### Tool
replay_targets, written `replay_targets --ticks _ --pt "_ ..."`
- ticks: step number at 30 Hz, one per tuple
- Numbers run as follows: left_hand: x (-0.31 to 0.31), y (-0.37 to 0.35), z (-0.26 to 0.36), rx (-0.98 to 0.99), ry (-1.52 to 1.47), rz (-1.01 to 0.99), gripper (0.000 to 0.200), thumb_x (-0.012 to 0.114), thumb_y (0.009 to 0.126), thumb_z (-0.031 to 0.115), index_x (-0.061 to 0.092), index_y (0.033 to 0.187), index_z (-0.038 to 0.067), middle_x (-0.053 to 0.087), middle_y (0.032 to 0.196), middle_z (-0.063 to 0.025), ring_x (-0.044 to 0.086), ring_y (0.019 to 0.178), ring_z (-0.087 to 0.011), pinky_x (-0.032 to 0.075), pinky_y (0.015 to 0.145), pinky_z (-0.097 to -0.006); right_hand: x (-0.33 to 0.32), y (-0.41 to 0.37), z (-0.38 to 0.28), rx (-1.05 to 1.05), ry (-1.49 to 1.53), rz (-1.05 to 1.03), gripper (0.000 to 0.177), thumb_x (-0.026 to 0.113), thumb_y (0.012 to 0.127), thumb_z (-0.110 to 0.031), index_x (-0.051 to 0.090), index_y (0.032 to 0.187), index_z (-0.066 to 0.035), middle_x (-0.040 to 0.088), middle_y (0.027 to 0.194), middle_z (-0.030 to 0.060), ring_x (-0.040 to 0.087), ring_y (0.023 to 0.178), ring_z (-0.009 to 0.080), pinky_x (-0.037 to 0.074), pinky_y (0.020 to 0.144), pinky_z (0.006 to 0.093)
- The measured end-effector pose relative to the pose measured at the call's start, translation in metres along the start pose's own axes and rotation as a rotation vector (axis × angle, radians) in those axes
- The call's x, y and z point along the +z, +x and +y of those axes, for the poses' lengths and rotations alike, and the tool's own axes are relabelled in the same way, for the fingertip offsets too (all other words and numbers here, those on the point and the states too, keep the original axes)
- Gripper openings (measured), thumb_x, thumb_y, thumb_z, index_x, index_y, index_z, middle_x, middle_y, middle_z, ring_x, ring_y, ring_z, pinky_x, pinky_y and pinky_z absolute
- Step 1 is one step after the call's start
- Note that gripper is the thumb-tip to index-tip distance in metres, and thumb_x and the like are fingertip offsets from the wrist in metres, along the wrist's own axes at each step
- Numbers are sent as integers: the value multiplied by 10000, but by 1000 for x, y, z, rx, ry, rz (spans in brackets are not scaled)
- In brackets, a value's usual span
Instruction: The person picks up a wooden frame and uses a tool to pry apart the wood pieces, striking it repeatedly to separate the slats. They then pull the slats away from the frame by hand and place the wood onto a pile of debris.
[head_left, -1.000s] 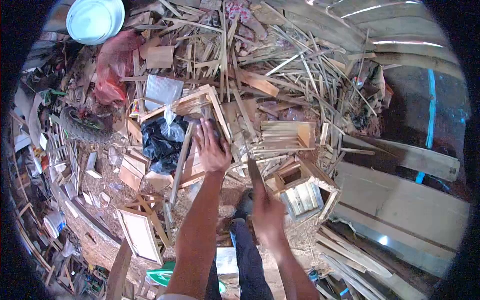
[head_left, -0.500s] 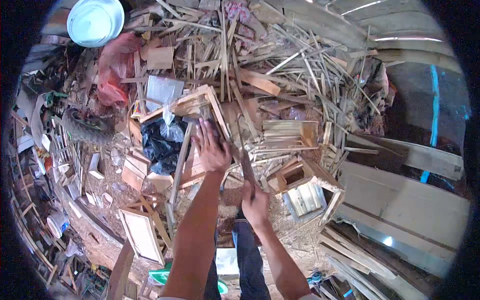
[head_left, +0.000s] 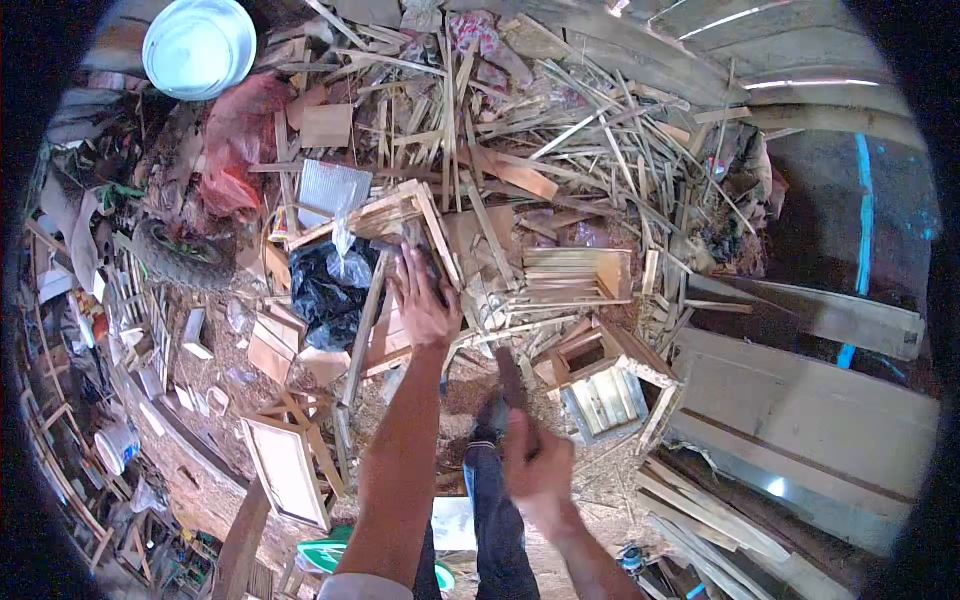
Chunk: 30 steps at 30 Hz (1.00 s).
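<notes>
My left hand presses down with fingers stretched out on a dark strip of wood. That strip lies by a pale wooden frame. My right hand, nearer my body, is closed around the handle of a handsaw, seen as a long narrow dark blade pointing forward; its teeth cannot be made out. The blade stands apart from the wood under my left hand. Left of that hand lies a black plastic bag. A slatted wooden box sits to the right of the blade.
Loose wood strips pile up at the back. A white basin and a red mesh sack are at the upper left. A framed panel leans near my left side. Wide boards line the right.
My right hand has drawn the handsaw back toward my body and slightly right, away from the wood. My left hand stays on the wood.
</notes>
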<state>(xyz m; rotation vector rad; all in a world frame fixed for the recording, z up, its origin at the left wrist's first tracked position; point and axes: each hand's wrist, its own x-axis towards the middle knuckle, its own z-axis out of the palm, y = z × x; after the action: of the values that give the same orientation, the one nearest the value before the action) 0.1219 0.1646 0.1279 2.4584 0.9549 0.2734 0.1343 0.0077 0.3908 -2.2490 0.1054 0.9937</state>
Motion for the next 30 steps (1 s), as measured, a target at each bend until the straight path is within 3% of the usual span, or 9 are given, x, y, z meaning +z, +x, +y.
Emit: replay_targets --ticks 1,7,9,13,19,21,23,27,30 --pt "0 -4 2 -21 19 -5 725 467 866 233 212 1500 -9 220 1561 -217 235 1429 -409 132 1163 -568 -13 7 -4 94 -30 -75 331 534 973 -302 681 926 -9 587 558 183 627 490 312 476 490 418" --pt "-4 -6 7 -46 26 -68 702 463 879 210 210 1483 -43 212 1556 -241 211 1438 -414 129 1163 -556 -11 13 -29 59 -57 -53 404 501 987 -323 664 843 17 559 536 214 603 469 336 441 473 437" --pt "3 -2 1 -44 34 -33 712 464 868 240 235 1482 -39 205 1567 -218 221 1440 -393 123 1163 -570 2 20 -31 -20 6 59 482 541 985 -312 623 697 65 547 499 123 498 472 121 364 451 368" --pt "2 2 2 -94 24 -108 741 477 851 248 226 1485 -41 203 1566 -223 213 1439 -411 126 1160 -574 86 114 -5 -29 -18 168 494 539 980 -337 640 716 68 576 518 144 546 476 146 404 467 372" --pt "3 -1 4 -69 49 -48 732 475 846 235 233 1483 -34 233 1555 -229 235 1425 -428 138 1145 -603 67 103 21 -21 -16 154 432 572 961 -332 682 771 40 541 494 125 494 445 137 368 456 361" --pt "-2 0 8 -73 37 -37 724 471 848 236 239 1478 -35 237 1552 -231 239 1422 -433 137 1144 -604 73 99 62 -154 91 192 376 561 951 -344 714 816 -29 613 577 181 643 525 299 465 509 390" --pt "-4 -2 9 -73 11 -56 727 469 848 234 231 1482 -30 236 1552 -232 238 1421 -436 131 1145 -604 94 111 151 -338 -10 154 295 595 935 -267 670 780 -27 557 527 134 569 456 248 413 468 378" --pt "4 -4 3 -71 46 -52 725 460 860 239 219 1488 -29 222 1558 -229 228 1427 -429 122 1151 -587 108 116 157 -557 174 207 249 619 926 -225 651 774 -30 554 555 116 522 447 215 376 443 375" --pt "2 -4 5 -70 11 -28 709 461 865 234 240 1486 -27 228 1558 -224 218 1434 -422 125 1151 -582 53 63 80 -21 48 22 391 552 966 -346 658 809 -4 554 545 149 584 464 252 411 454 382"
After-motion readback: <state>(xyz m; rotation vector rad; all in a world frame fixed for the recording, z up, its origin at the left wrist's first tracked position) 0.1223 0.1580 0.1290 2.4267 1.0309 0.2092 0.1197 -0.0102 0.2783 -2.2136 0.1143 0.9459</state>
